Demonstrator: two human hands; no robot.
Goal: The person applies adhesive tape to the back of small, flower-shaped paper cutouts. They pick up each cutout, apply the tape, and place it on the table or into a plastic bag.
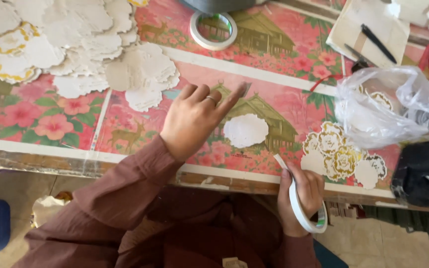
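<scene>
The right hand [301,193] hangs just off the front edge of the worktop [274,64], its fingers closed around a tape roll [308,211] held on edge. A short loose end of tape stands up from the roll past the thumb, reaching over the worktop's front edge.

The left hand [194,119] hovers over the middle of the worktop. Its first finger points out towards the far right and the other fingers are curled in, gripping nothing. A ring shows on one curled finger. Just beside this hand, on the side nearer the right edge, a white scalloped cutout [246,130] lies flat on the flowered cloth, apart from the fingertip.

Near the front edge, further right, lies a cluster of gold-edged flower cutouts [336,151]. Behind them a clear plastic bag [388,106] holds more of the same. A large heap of white cutouts [75,39] fills the far left corner. A second tape roll [213,30] lies flat near the far edge. At the far right corner a sheet of card [368,30] carries a black pen [378,43].
</scene>
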